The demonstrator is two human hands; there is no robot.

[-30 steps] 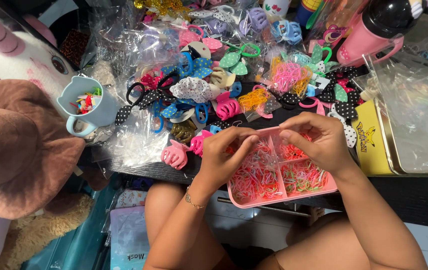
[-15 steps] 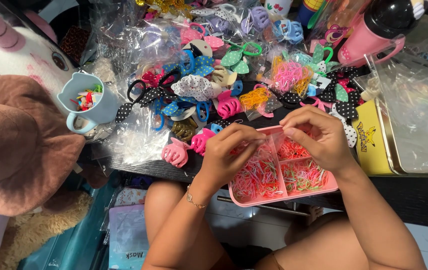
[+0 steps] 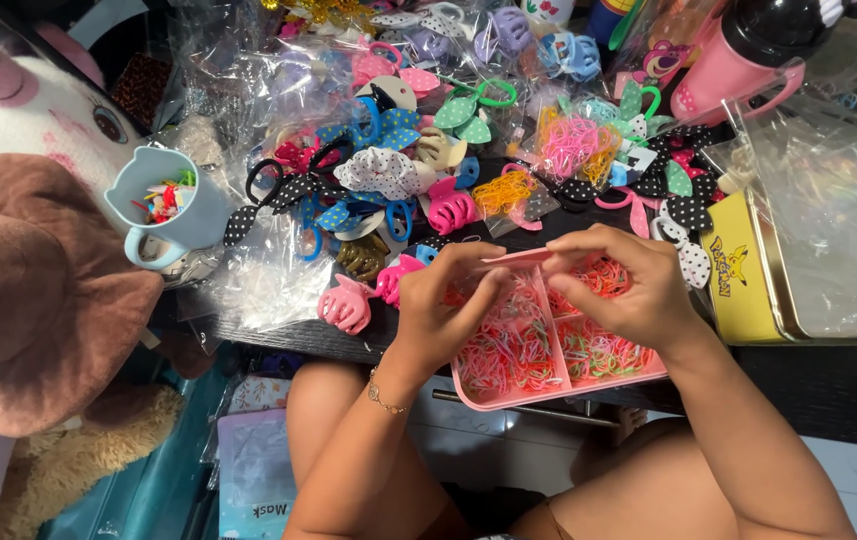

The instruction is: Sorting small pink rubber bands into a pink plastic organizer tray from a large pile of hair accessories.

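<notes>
Both hands hovered over a pink plastic compartment tray (image 3: 548, 385) filled with tiny rubber bands in pink, orange and green, which sat at the near edge of the dark table (image 3: 278, 335) and overhung it above the person's knees. The left hand (image 3: 440, 318), with a thin bracelet at the wrist, had its fingers curled and the thumb meeting the forefinger at the tray's far rim; the right hand (image 3: 620, 288) was likewise bent, fingertips drawn together towards the left ones. They seemed to pinch something small between them, perhaps one of the bands, though the fingers hid it and I cannot tell for sure. Just left of the tray lay a pink plastic claw hair clip (image 3: 346, 305), and beyond it a heap of hair accessories (image 3: 418, 170) in clear bags. A pale blue mug (image 3: 163, 205) holding small coloured bits stood well to the left, beside a brown floppy hat (image 3: 33, 300). A yellow tin box (image 3: 743, 280) stood just right of the right hand, and a pink bottle with a black cap (image 3: 738, 60) stood at the far right
</notes>
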